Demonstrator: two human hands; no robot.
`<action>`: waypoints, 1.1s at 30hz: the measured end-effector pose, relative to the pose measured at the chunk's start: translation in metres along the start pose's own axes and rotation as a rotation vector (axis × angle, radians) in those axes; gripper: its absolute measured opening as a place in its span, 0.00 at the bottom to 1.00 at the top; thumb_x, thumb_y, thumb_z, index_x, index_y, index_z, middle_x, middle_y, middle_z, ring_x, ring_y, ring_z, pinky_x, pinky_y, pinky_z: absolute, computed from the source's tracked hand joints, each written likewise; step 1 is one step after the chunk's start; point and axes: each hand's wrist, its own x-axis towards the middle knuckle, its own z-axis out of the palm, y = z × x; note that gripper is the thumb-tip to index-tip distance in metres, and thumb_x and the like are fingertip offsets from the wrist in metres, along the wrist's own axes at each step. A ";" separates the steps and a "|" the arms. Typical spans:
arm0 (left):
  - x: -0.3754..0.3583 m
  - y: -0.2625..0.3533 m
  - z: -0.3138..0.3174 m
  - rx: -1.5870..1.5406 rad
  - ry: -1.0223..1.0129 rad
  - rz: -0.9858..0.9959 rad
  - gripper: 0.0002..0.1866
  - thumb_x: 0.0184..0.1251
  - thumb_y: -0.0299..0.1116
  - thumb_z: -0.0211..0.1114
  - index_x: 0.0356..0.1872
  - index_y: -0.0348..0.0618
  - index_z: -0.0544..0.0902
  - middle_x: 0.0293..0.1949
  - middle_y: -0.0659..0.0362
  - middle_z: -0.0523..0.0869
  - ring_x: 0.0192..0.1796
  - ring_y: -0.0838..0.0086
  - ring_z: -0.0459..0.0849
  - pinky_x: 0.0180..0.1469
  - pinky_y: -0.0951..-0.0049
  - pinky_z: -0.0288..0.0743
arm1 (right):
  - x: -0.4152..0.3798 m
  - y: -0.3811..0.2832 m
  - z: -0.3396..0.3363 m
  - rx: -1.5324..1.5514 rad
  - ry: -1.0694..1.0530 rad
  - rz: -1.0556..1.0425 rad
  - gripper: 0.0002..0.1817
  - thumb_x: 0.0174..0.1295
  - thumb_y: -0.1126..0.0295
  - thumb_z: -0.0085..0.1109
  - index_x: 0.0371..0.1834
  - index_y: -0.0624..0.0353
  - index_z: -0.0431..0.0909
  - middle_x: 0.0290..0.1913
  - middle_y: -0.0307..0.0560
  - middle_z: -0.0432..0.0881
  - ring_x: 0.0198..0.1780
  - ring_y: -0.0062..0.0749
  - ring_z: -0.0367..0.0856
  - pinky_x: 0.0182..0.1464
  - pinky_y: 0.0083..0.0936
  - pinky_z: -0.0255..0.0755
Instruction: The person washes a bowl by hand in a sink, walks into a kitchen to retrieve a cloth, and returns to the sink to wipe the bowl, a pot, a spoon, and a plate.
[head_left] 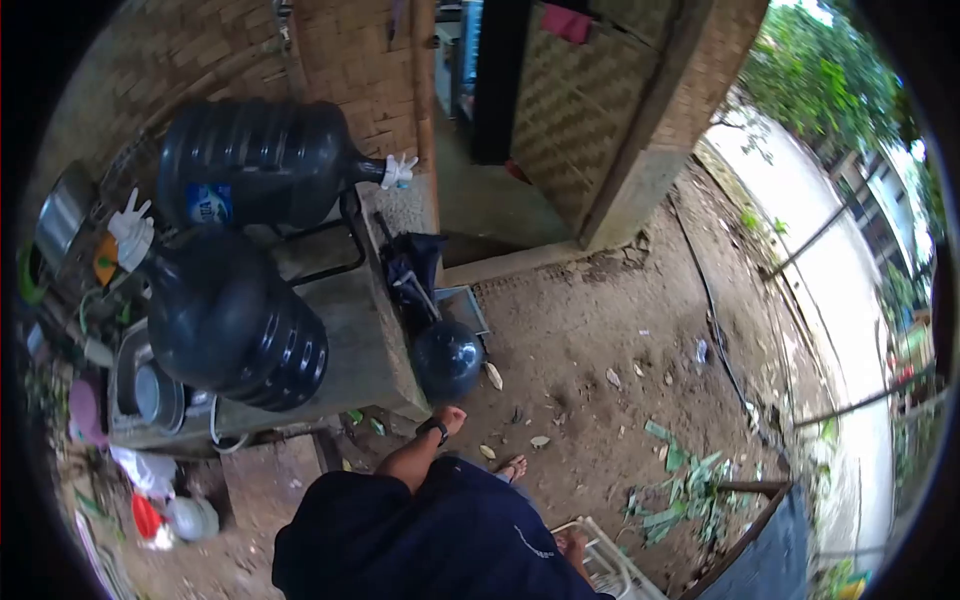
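My left hand (453, 418), with a dark watch at the wrist, is closed just below a glossy dark round object (448, 360); anything inside its fingers is too small to make out. Beside the white metal frame (610, 560) some skin shows at my right side, but I cannot tell whether it is my right hand or a foot. One large dark water bottle (265, 160) lies sideways on a black stand, a white glove over its neck. Another dark bottle (235, 320) leans on the concrete ledge (350, 345), also with a white glove (131, 232) at its neck.
A folded dark umbrella (408, 270) stands beside the ledge. Metal basins (160, 395) sit at its left end. Ahead is a doorway with a woven door (590, 110). A black hose (712, 315) crosses the dirt ground; cut leaves (680, 495) lie at the right.
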 end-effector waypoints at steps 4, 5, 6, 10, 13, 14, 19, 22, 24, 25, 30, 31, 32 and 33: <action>0.035 0.022 0.029 0.000 0.186 0.045 0.08 0.63 0.33 0.60 0.33 0.46 0.88 0.32 0.56 0.89 0.38 0.68 0.87 0.42 0.69 0.78 | 0.080 -0.179 0.005 -0.168 -0.045 -0.300 0.12 0.58 0.68 0.60 0.39 0.66 0.79 0.25 0.52 0.82 0.23 0.36 0.82 0.25 0.27 0.75; 0.043 0.028 0.037 -0.110 0.231 0.016 0.08 0.63 0.33 0.60 0.32 0.46 0.88 0.32 0.56 0.89 0.38 0.68 0.87 0.43 0.68 0.78 | 0.080 -0.218 0.010 -0.215 -0.074 -0.399 0.12 0.58 0.68 0.60 0.39 0.67 0.79 0.25 0.51 0.82 0.23 0.35 0.82 0.25 0.27 0.75; 0.053 0.036 0.041 -0.221 0.280 -0.004 0.09 0.64 0.33 0.60 0.32 0.46 0.88 0.32 0.56 0.89 0.39 0.67 0.87 0.43 0.68 0.78 | 0.076 -0.265 0.021 -0.255 -0.106 -0.503 0.12 0.58 0.69 0.60 0.39 0.68 0.80 0.25 0.50 0.82 0.24 0.33 0.82 0.26 0.27 0.75; 0.070 0.070 0.037 -0.149 0.298 -0.201 0.12 0.65 0.40 0.62 0.35 0.44 0.88 0.33 0.56 0.89 0.39 0.68 0.88 0.43 0.67 0.79 | 0.070 -0.407 0.079 -0.323 -0.166 -0.582 0.13 0.59 0.66 0.61 0.40 0.66 0.82 0.28 0.46 0.84 0.27 0.31 0.82 0.28 0.25 0.74; 0.097 0.076 0.043 -0.176 0.331 -0.324 0.18 0.66 0.47 0.61 0.39 0.42 0.87 0.34 0.57 0.89 0.39 0.69 0.88 0.45 0.66 0.79 | 0.080 -0.480 0.120 -0.319 -0.288 -0.590 0.14 0.60 0.64 0.61 0.41 0.64 0.82 0.29 0.45 0.84 0.28 0.28 0.81 0.27 0.22 0.71; 0.112 0.075 0.046 -0.211 0.337 -0.326 0.18 0.66 0.47 0.61 0.39 0.42 0.87 0.34 0.57 0.89 0.39 0.69 0.88 0.45 0.66 0.79 | 0.080 -0.502 0.137 -0.307 -0.323 -0.584 0.14 0.60 0.63 0.61 0.42 0.64 0.82 0.29 0.45 0.84 0.28 0.28 0.81 0.26 0.21 0.69; 0.190 0.106 0.064 -0.332 0.371 -0.355 0.16 0.65 0.45 0.62 0.39 0.42 0.87 0.33 0.58 0.89 0.39 0.68 0.88 0.46 0.67 0.79 | 0.131 -0.570 0.175 -0.418 -0.452 -0.585 0.17 0.61 0.58 0.62 0.44 0.62 0.82 0.29 0.45 0.85 0.25 0.28 0.81 0.25 0.23 0.70; 0.234 0.155 0.044 -0.293 0.356 -0.267 0.15 0.65 0.43 0.62 0.38 0.42 0.87 0.34 0.57 0.89 0.39 0.68 0.88 0.46 0.67 0.79 | 0.132 -0.618 0.184 -0.533 -0.425 -0.468 0.19 0.60 0.60 0.63 0.46 0.65 0.81 0.28 0.47 0.84 0.25 0.30 0.82 0.26 0.26 0.73; 0.265 0.198 0.034 -0.267 0.328 -0.128 0.12 0.65 0.40 0.62 0.38 0.42 0.87 0.34 0.57 0.89 0.38 0.70 0.88 0.45 0.68 0.80 | 0.131 -0.647 0.185 -0.537 -0.431 -0.417 0.20 0.59 0.61 0.63 0.47 0.66 0.80 0.27 0.48 0.84 0.24 0.30 0.82 0.26 0.27 0.75; 0.281 0.216 0.028 -0.324 0.319 -0.094 0.11 0.65 0.38 0.63 0.38 0.42 0.87 0.34 0.57 0.89 0.38 0.71 0.87 0.45 0.69 0.80 | 0.137 -0.660 0.188 -0.522 -0.432 -0.412 0.20 0.59 0.61 0.63 0.47 0.66 0.80 0.27 0.48 0.84 0.24 0.31 0.82 0.26 0.28 0.75; 0.352 0.281 -0.012 -0.557 0.270 -0.024 0.08 0.65 0.33 0.64 0.40 0.43 0.86 0.33 0.61 0.88 0.38 0.77 0.86 0.42 0.73 0.80 | 0.163 -0.735 0.232 -0.576 -0.449 -0.381 0.21 0.61 0.61 0.60 0.53 0.63 0.76 0.32 0.51 0.85 0.27 0.37 0.84 0.28 0.32 0.77; 0.363 0.283 -0.017 -0.592 0.286 0.003 0.09 0.65 0.35 0.64 0.40 0.43 0.86 0.33 0.59 0.88 0.38 0.76 0.86 0.41 0.72 0.80 | 0.164 -0.752 0.248 -0.566 -0.436 -0.377 0.21 0.60 0.61 0.60 0.51 0.64 0.77 0.31 0.51 0.84 0.26 0.36 0.83 0.27 0.31 0.77; 0.370 0.283 -0.021 -0.520 0.322 -0.012 0.09 0.65 0.36 0.65 0.40 0.43 0.86 0.33 0.59 0.88 0.38 0.75 0.86 0.41 0.72 0.80 | 0.165 -0.767 0.262 -0.558 -0.422 -0.371 0.21 0.60 0.60 0.60 0.49 0.65 0.79 0.30 0.51 0.84 0.26 0.35 0.83 0.25 0.30 0.76; 0.380 0.282 -0.024 -0.450 0.360 -0.024 0.10 0.64 0.36 0.65 0.40 0.44 0.87 0.33 0.58 0.89 0.38 0.74 0.87 0.41 0.72 0.80 | 0.165 -0.784 0.278 -0.582 -0.430 -0.374 0.20 0.60 0.60 0.60 0.49 0.64 0.79 0.31 0.51 0.84 0.26 0.35 0.82 0.26 0.30 0.76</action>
